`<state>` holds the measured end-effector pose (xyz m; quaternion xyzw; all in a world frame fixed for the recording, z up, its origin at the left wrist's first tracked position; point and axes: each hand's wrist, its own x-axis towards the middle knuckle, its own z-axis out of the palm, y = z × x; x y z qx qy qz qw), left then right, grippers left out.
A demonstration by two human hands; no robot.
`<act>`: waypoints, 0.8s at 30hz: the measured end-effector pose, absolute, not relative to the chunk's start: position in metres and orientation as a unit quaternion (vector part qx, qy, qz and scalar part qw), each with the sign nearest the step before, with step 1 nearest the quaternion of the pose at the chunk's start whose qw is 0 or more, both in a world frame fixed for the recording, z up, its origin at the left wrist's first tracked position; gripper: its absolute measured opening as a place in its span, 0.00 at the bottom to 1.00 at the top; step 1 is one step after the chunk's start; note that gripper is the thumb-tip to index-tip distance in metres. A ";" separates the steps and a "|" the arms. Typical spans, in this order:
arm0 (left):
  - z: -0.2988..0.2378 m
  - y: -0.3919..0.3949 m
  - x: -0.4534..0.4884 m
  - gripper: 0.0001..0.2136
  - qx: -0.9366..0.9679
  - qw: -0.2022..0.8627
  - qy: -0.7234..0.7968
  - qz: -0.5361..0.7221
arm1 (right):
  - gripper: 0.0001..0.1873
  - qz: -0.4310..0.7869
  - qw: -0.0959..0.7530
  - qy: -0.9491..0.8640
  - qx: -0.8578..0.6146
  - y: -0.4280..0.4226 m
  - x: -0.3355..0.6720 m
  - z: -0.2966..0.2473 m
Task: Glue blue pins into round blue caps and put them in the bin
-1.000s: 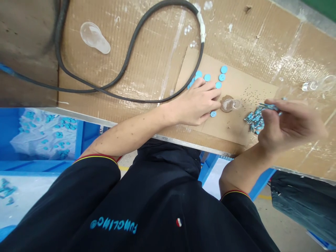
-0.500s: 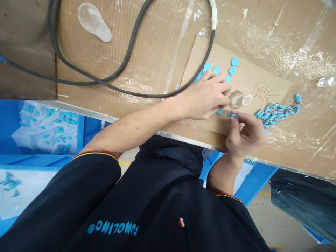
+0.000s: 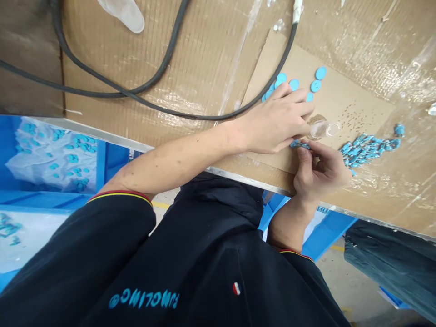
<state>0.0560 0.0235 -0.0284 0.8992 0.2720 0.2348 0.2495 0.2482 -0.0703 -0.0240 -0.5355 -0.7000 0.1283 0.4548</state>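
Observation:
My right hand point(image 3: 322, 170) pinches a small blue-and-metal piece point(image 3: 300, 144) between thumb and forefinger, low over a cardboard sheet point(image 3: 286, 52). My left hand point(image 3: 282, 120) reaches in from the left with its fingers bent down and drawn together. Its fingertips come close to the held piece, and what they grip is hidden. Round blue discs point(image 3: 320, 73) lie beyond the left hand, some partly covered by it. A small clear cup point(image 3: 323, 128) rests on the sheet just right of the left fingertips. Beside the right hand is a pile of small blue-and-metal pieces point(image 3: 368, 150).
A black cable point(image 3: 190, 116) loops across the cardboard-covered table point(image 3: 190, 77). Tiny dark bits point(image 3: 357, 116) are scattered on the sheet. A clear plastic scoop-like thing point(image 3: 127, 16) lies at the upper left. Blue bins point(image 3: 102, 168) with blue parts stand below the table edge.
The view has shifted, so the table things sit slightly right and higher. My left hand has closed in on the piece in my right fingers. The disc under my left thumb no longer shows separately.

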 end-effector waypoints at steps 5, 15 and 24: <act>-0.041 0.022 0.061 0.03 0.859 0.245 0.293 0.339 | 0.07 0.099 0.435 -0.715 -0.539 -0.069 0.248 -0.024; -0.019 0.018 0.055 0.12 0.900 0.213 0.299 0.234 | 0.12 -0.041 0.329 -0.759 -0.560 -0.065 0.242 -0.018; -0.006 0.014 0.050 0.14 0.899 0.230 0.309 0.208 | 0.02 -0.013 0.395 -0.747 -0.535 -0.074 0.239 -0.021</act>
